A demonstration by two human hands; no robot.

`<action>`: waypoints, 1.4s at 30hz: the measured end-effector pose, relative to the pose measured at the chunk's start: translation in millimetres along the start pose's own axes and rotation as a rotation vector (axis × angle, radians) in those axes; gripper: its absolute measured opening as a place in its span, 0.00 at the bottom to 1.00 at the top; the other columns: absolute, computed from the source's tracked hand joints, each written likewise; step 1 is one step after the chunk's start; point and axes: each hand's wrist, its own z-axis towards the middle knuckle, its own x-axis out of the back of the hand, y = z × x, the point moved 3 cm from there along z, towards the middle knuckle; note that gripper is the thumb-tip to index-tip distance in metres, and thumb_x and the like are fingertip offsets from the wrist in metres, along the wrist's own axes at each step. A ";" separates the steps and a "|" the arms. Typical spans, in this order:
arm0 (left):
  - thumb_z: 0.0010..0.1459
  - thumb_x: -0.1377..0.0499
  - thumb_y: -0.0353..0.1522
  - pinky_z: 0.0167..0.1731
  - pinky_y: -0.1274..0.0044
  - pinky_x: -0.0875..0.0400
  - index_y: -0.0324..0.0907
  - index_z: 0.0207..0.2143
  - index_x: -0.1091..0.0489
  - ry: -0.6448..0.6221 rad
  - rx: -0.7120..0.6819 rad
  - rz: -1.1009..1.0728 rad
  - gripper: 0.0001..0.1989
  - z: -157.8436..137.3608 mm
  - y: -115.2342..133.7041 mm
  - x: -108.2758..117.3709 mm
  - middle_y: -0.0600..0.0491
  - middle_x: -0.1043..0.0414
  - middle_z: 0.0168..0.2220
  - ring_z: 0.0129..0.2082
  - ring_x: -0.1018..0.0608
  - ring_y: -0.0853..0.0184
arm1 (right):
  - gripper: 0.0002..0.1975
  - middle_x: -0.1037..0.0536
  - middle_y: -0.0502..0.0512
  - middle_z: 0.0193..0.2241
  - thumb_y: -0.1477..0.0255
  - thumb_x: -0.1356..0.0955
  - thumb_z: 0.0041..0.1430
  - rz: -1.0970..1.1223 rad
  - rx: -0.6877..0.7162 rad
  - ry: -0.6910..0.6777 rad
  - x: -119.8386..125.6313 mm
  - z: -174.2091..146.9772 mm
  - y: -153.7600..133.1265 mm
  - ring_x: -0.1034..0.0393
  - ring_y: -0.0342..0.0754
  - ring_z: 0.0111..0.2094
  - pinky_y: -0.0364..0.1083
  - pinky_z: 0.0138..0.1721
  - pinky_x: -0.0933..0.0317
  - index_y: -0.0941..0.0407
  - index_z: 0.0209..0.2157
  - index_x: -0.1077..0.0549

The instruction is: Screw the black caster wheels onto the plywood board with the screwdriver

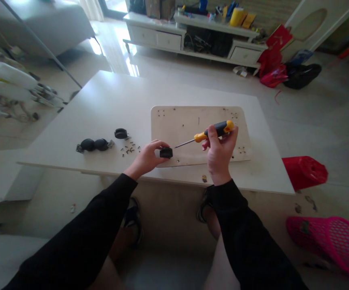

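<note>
A pale wooden board [192,121] with small holes near its corners lies flat on the white table [108,104]. My left hand [148,157] pinches a black caster wheel [166,152] at the board's near left corner. My right hand [219,153] grips a screwdriver [210,133] with a yellow and black handle; its metal tip points left toward the caster and stops just short of it. Both my arms wear black sleeves.
Two black casters [94,145] lie side by side at the table's left, a third [121,133] beside them, with several small dark screws [129,149] scattered nearby. A red stool [304,171] and a pink basket [334,241] sit on the floor to the right.
</note>
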 end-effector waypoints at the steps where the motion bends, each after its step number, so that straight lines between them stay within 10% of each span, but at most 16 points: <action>1: 0.51 0.28 0.31 0.56 0.59 0.23 0.44 0.44 0.20 0.002 0.006 0.021 0.17 0.7 0.5 -2.1 0.49 0.17 0.46 0.48 0.17 0.56 | 0.26 0.25 0.36 0.28 0.54 0.22 0.60 -0.001 -0.002 -0.007 -0.1 -0.3 -0.5 0.32 0.34 0.17 0.36 0.17 0.41 0.48 0.39 0.41; 28: 0.57 0.29 0.35 0.49 0.65 0.20 0.48 0.58 0.21 -0.134 -0.042 0.285 0.25 -0.8 11.8 -7.3 0.49 0.27 0.51 0.39 0.21 0.63 | 0.23 0.28 0.38 0.31 0.55 0.23 0.62 -0.006 -0.011 0.003 11.0 11.2 -4.2 0.34 0.32 0.18 0.36 0.18 0.41 0.47 0.41 0.39; 42: 0.52 0.26 0.34 0.41 0.70 0.21 0.44 0.47 0.20 -0.271 -0.051 0.188 0.19 3.8 8.5 3.4 0.50 0.21 0.44 0.35 0.20 0.65 | 0.23 0.28 0.37 0.30 0.56 0.24 0.64 -0.029 0.077 -0.010 8.3 13.7 1.8 0.34 0.32 0.18 0.35 0.18 0.41 0.48 0.39 0.41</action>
